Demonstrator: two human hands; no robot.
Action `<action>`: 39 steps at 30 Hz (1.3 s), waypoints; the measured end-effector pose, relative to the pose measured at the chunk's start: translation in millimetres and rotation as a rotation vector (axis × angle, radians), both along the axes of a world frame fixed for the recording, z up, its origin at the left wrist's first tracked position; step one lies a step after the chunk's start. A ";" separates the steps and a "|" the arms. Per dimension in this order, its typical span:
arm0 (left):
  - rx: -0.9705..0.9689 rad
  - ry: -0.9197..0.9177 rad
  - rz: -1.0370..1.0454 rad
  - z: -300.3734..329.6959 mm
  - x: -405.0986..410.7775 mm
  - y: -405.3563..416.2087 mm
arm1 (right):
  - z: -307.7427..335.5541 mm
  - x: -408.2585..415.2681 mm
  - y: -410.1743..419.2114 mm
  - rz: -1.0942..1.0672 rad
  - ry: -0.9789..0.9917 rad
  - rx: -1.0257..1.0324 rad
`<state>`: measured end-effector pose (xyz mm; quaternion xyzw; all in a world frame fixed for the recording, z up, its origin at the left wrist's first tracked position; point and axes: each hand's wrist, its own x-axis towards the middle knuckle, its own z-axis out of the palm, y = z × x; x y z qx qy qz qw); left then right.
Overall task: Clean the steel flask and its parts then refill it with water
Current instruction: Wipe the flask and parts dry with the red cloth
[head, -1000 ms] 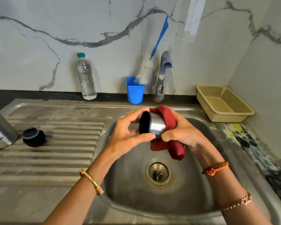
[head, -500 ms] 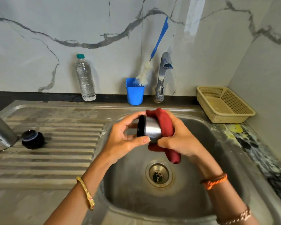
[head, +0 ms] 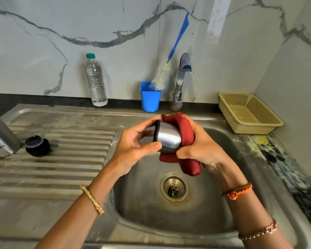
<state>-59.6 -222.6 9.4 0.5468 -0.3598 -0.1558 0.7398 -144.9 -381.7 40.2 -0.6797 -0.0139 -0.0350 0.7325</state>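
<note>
Item, steel flask (head: 0, 139): we find its body at the far left edge of the draining board, mostly cut off by the frame; brushed metal with dark lettering near the base. We judge it rigid, the heaviest piece here, slick when wet, and best taken round the middle of the barrel. Item, red cloth (head: 184, 139): soft, folded, gripped in our right hand (head: 203, 151) and pressed over the closed end of the cup, its tail hanging above the sink (head: 258, 159). Item, steel cup lid (head: 167, 139): held over the basin, tipped on its side, dark rim facing left; smooth satin wall, light, stiff, dent-prone rather than breakable, we judge. Our left hand (head: 133, 146) pinches it at the rim, thumb below and fingers above, which looks the surest hold. Item, black stopper (head: 37, 146): upright on the ribbed board just beside the flask, small, ridged, untouched by either hand.
</note>
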 end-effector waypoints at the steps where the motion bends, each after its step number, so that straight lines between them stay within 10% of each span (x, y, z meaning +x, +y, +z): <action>1: -0.048 0.071 0.008 -3.4 -1.7 -2.9 | -2.4 0.6 1.9 0.026 -0.025 0.101; 5: -0.257 0.387 0.096 -11.6 -12.8 -24.5 | -11.4 4.7 19.5 -0.206 -0.146 0.014; 12: -0.288 0.650 0.205 -0.1 -2.1 -35.3 | -39.0 1.5 64.4 -0.548 -0.288 -0.882; 19: -0.217 0.579 0.115 2.8 -12.9 -27.7 | -12.3 26.5 30.3 -0.611 -0.271 -0.540; 24: -0.180 0.604 0.165 1.3 -7.9 -29.7 | -35.5 8.2 46.7 -0.573 -0.259 -0.759; 30: -0.095 0.564 0.065 8.5 -18.0 -27.8 | -13.9 3.1 8.1 -0.248 -0.101 0.089; 39: -0.200 0.619 0.162 16.7 -0.3 -34.0 | -27.6 -1.6 63.8 -0.498 -0.155 -0.214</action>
